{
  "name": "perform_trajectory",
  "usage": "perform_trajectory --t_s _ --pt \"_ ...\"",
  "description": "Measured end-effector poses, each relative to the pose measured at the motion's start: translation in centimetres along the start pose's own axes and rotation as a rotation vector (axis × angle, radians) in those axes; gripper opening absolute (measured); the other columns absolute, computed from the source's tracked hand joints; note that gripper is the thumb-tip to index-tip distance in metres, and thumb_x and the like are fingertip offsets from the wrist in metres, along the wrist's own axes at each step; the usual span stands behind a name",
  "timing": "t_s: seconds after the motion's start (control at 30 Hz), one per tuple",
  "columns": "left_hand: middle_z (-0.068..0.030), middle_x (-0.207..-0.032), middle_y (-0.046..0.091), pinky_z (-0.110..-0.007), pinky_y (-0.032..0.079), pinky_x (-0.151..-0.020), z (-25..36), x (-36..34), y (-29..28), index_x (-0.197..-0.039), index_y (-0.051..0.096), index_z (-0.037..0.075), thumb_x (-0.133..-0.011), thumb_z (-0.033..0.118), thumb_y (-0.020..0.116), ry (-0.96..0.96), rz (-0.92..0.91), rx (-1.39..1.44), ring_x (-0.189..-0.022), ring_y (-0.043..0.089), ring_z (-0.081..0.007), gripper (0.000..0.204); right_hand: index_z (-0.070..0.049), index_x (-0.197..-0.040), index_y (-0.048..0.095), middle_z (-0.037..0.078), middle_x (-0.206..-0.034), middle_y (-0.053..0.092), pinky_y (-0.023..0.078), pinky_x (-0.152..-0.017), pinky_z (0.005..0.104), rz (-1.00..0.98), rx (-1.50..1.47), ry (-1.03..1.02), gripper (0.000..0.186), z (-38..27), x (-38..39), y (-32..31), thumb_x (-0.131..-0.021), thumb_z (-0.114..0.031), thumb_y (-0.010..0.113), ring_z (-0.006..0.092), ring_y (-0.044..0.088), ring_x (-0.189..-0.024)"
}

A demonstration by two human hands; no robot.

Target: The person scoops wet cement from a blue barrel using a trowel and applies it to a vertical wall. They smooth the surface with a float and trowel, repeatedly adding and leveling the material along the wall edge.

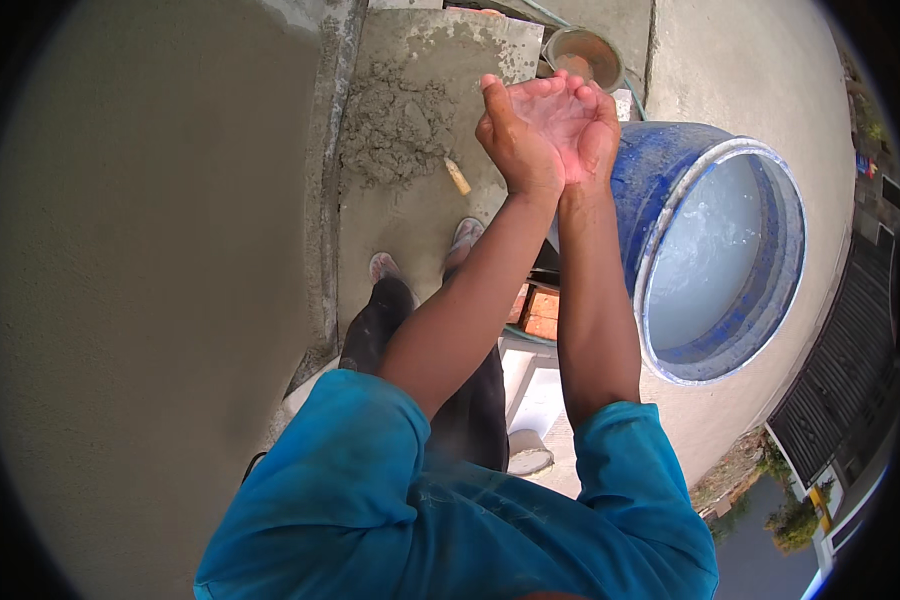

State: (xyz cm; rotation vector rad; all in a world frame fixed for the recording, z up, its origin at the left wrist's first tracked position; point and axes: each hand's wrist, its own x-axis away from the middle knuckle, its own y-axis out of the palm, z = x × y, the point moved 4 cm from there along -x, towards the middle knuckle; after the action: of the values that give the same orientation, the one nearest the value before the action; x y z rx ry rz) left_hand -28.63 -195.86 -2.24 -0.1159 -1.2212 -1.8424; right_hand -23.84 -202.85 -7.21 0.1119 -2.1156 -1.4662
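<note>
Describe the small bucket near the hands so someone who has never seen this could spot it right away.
Start at the big blue barrel of water on the right. Just past its upper left edge, beyond the cupped hands, stands the small bucket. Unlike the barrel, it is small, grey and mortar-stained with a brownish inside.

No packages, labels, signs or screens seem visible.

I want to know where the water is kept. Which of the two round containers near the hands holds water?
The big blue barrel right of the cupped hands, left hand and right hand: pale water fills it. The small grey bucket beyond shows a brownish inside.
</note>
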Motion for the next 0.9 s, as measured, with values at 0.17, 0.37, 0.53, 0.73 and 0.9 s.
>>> perform_trajectory --t_s 0.17,0.37,0.53,0.73,0.9 --pt "-0.0182 -0.103 0.070 -0.035 0.053 -0.091 1.0 -12.8 -13.1 -0.108 0.066 -0.013 -0.105 0.039 0.038 0.160 0.284 -0.332 -0.097 0.067 -0.0263 0.059 0.005 -0.115 0.059 0.018 -0.121 0.063 0.051 -0.100 0.0421 0.283 0.460 0.074 0.035 14.2 -8.4 -9.5 -0.106 -0.025 0.043 0.0294 0.061 -0.113" --pt "-0.0177 -0.125 0.063 -0.039 0.045 -0.100 -1.2 -23.3 -28.7 -0.133 0.058 -0.002 -0.104 0.037 0.042 -0.226 0.098 -0.551 -0.115 0.059 -0.0276 0.051 0.005 -0.131 0.055 0.019 -0.121 0.065 0.052 -0.096 0.0370 0.207 0.815 0.316 0.039 24.3 -14.1 -21.8 -0.102 -0.020 0.050 0.0274 0.063 -0.112" --pt "-0.0129 -0.166 0.021 -0.048 0.014 -0.122 -0.4 -26.7 -40.8 -0.158 0.030 0.014 -0.101 0.044 0.049 -0.392 0.157 -0.922 -0.153 0.016 -0.0312 0.067 -0.001 -0.136 0.052 0.024 -0.124 0.063 0.047 -0.102 0.0459 0.107 2.386 0.301 0.064 22.4 -13.5 -41.5 -0.084 -0.034 0.070 0.0383 0.060 -0.118" --pt "-0.0090 -0.159 0.037 -0.044 0.017 -0.123 1.3 -23.4 -48.9 -0.149 0.047 0.013 -0.103 0.037 0.048 -0.212 0.077 -1.157 -0.151 0.026 -0.0266 0.051 -0.007 -0.127 0.058 0.022 -0.113 0.067 0.049 -0.094 0.0469 0.187 2.561 0.366 0.057 22.3 -12.8 -54.7 -0.083 -0.040 0.073 0.0373 0.063 -0.114" --pt "-0.0102 -0.150 0.050 -0.044 0.024 -0.121 3.9 -16.2 -52.2 -0.135 0.059 0.008 -0.106 0.032 0.047 -0.300 -0.058 -1.216 -0.145 0.039 -0.0267 0.040 -0.009 -0.114 0.057 0.023 -0.093 0.069 0.052 -0.079 0.0495 0.133 2.447 0.188 0.040 20.1 -10.4 -49.9 -0.086 -0.033 0.071 0.0410 0.068 -0.093"
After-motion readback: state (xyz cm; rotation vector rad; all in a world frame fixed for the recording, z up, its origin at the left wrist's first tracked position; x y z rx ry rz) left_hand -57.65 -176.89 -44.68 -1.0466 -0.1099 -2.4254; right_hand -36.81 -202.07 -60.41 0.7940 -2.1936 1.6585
